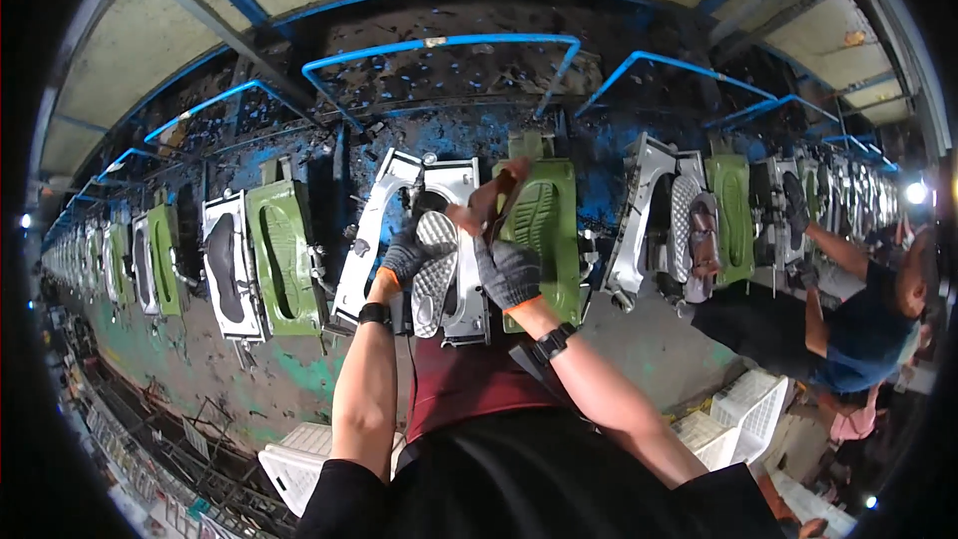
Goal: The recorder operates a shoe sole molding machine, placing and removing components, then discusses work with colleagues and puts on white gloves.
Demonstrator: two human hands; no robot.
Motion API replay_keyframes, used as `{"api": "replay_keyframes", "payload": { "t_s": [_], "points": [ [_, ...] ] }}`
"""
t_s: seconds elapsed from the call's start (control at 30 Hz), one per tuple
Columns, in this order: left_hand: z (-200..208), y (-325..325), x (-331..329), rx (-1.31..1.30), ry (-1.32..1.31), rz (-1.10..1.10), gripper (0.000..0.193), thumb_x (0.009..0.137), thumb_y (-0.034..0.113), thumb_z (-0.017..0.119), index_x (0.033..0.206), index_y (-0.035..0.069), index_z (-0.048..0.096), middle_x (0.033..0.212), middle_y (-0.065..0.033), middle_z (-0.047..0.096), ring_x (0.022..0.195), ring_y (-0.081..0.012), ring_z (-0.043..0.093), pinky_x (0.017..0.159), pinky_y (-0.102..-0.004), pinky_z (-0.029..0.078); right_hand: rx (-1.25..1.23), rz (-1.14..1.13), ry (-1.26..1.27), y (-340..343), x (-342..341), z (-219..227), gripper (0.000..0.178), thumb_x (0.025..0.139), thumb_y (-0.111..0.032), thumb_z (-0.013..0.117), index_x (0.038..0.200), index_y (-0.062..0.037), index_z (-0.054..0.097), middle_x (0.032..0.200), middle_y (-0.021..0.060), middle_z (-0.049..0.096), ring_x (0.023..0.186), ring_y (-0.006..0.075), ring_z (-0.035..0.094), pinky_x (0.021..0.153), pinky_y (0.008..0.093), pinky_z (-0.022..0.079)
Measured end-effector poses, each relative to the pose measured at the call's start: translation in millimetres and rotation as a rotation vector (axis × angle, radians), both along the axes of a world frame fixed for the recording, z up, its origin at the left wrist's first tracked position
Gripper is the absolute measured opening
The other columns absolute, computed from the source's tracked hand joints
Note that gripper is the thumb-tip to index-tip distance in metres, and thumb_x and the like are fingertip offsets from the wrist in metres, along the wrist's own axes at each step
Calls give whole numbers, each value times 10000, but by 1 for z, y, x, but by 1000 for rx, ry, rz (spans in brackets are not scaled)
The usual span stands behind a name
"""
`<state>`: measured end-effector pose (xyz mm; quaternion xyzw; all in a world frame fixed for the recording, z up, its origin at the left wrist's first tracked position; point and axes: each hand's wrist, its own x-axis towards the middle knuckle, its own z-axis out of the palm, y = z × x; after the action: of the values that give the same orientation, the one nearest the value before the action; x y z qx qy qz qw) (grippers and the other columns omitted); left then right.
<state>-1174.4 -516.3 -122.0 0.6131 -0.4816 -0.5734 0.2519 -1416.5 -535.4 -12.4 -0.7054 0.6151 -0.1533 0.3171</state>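
Observation:
My left hand (pixel 404 258), in a grey glove with an orange cuff, grips the edge of a sandal's pale, quilted-pattern sole (pixel 435 284). The sandal's brown upper (pixel 491 202) is blurred at its far end, and my right hand (pixel 509 274), gloved alike, is closed around its near part. Some of the fingers are hidden behind the sandal. Both hands are over an open silver metal mould (pixel 469 314). Just right of it lies its green half (pixel 547 240), with a ribbed foot-shaped form.
More silver and green moulds (pixel 284 255) stretch away in a row on both sides. Blue rails (pixel 449 40) run behind them. At the right, another person (pixel 863 324) reaches toward the moulds. A second brown sandal (pixel 704 240) rests nearby. White crates (pixel 743 409) stand below.

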Motion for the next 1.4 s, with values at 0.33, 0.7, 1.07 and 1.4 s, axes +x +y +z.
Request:
{"api": "replay_keyframes", "payload": {
  "t_s": [0.33, 0.7, 1.07, 1.4],
  "points": [
    [53, 109, 18, 58, -437, -265, 216, 982, 139, 569, 1128, 38, 692, 1003, -292, 707, 951, -470, 693, 845, -542, 540, 253, 1283, 258, 43, 78, -55, 416, 1001, -342, 566, 1198, -22, 745, 1031, 218, 769, 890, 333, 743, 825, 470, 599],
    [-56, 114, 12, -60, -169, 605, 556, 1094, 373, 610, 1414, -81, 585, 1344, -250, 677, 1239, -344, 628, 1080, -415, 485, 487, 21, 230, 52, 93, -73, 625, 1002, -599, 582, 1105, -1, 729, 1071, 278, 747, 1038, 465, 712, 929, 547, 561],
    [-31, -24, -23, -129, 211, 830, 455, 1045, 200, 687, 1428, -26, 590, 1335, -199, 688, 1235, -269, 639, 1076, -402, 501, 256, -206, -65, 4, 54, -63, 351, 979, -363, 724, 1011, -14, 740, 1037, 214, 748, 963, 413, 708, 872, 475, 558],
    [31, 66, -62, -100, -598, 284, 556, 955, 259, 715, 1459, 57, 591, 1254, -254, 663, 1166, -461, 640, 1036, -469, 523, 264, 187, 138, 1, 37, -43, 291, 873, -279, 723, 1101, -102, 758, 1095, 165, 755, 1087, 387, 707, 1011, 513, 518]
  ]
}}
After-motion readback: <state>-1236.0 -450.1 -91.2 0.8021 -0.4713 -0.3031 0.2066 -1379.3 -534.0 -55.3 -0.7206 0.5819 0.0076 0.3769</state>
